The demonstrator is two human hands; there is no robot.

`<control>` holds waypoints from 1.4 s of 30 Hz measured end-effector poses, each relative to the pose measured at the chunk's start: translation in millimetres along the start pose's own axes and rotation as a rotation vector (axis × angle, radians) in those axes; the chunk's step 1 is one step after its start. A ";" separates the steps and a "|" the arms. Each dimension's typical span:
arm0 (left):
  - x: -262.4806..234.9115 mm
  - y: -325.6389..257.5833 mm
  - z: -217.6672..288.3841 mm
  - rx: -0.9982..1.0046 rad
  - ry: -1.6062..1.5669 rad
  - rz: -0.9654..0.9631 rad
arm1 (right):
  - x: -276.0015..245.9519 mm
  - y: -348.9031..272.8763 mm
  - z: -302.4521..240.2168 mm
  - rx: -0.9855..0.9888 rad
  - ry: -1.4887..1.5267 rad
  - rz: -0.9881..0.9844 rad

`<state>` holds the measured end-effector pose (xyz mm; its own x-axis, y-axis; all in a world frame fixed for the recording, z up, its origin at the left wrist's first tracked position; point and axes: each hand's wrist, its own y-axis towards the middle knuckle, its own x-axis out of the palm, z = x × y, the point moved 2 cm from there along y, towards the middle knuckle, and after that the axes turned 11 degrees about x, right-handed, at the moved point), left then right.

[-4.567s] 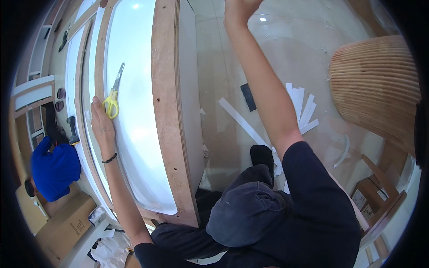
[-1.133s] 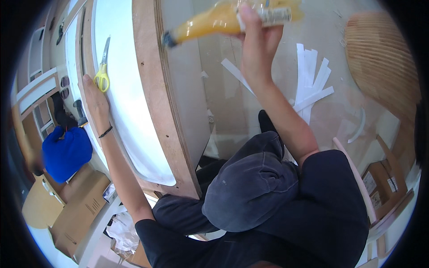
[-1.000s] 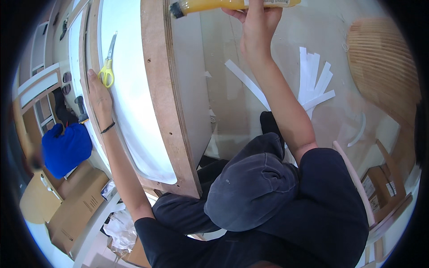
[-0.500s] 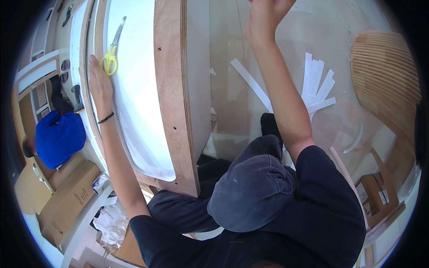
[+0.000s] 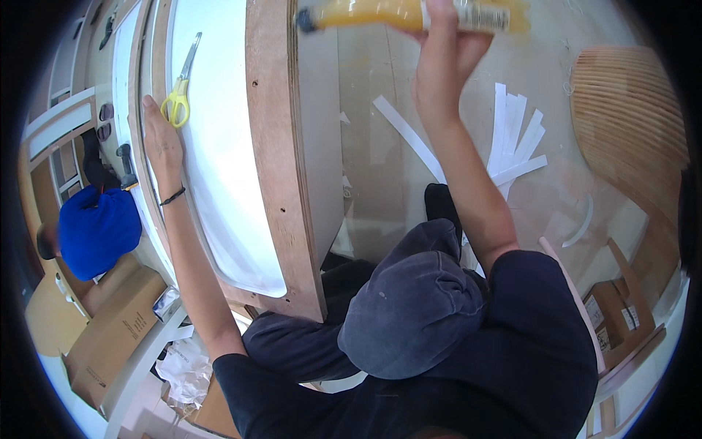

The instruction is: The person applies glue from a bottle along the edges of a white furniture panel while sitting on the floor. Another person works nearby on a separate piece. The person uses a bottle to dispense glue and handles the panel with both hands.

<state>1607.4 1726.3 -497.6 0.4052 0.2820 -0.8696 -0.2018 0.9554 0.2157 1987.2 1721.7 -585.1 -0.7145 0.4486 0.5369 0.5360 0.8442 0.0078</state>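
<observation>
In the head view, the person's right hand (image 5: 452,58) is wrapped around a yellow bottle (image 5: 365,13) near the upper edge, its dark tip just beside the wooden frame (image 5: 272,139); whether they touch cannot be told. The left hand (image 5: 162,143) lies flat, fingers extended and gripping nothing visible, along the frame's far rail, next to yellow-handled scissors (image 5: 183,82) on the white panel (image 5: 219,175). White strips (image 5: 499,128) fan out on the floor (image 5: 409,58).

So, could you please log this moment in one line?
left hand: flat on frame, by scissors | right hand: gripping bottle | strips: on floor
</observation>
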 end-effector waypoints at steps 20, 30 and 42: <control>-2.8 1.3 3.2 0.021 -0.002 -0.036 | 12.0 -13.5 -14.8 0.116 0.002 0.035; -2.5 3.7 5.3 -0.011 0.074 -0.161 | -57.4 -111.6 -65.2 0.345 -0.204 -0.046; -2.7 2.9 7.3 0.013 0.072 -0.184 | 2.6 32.7 -34.2 0.223 -0.164 0.042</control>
<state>1612.2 1728.9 -491.4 0.3691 0.0957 -0.9245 -0.1188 0.9914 0.0551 2018.3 1740.5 -554.6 -0.7664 0.5110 0.3892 0.4677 0.8592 -0.2073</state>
